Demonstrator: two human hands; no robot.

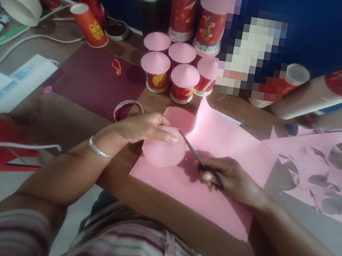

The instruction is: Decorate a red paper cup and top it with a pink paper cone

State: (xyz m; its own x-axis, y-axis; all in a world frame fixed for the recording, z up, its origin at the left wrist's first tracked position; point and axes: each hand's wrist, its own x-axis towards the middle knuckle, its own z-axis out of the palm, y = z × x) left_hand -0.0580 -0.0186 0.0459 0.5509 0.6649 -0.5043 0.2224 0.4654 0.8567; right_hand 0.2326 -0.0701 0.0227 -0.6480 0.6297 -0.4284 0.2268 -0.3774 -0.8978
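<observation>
My left hand (146, 128) is closed on a round pink paper disc (163, 153) with a thin orange edge, its thumb lying across the top. In my right hand (232, 180) is a pair of scissors (213, 175) with dark handles. The blades point up and left and meet the disc's upper right edge; whether they are parted I cannot tell. Beneath both hands lies a large pink paper sheet (216, 210), its far part curling upward. Behind my left hand a roll of tape (115, 112) rests on the table.
Several red cylinders with pink cone tops (184, 75) stand at the back. Cut pink paper scraps (315, 169) lie to the right, near long cardboard tubes (313, 99). On the left are a maroon sheet (90, 81), an orange cup (90, 25), white boxes (24, 81) and cables.
</observation>
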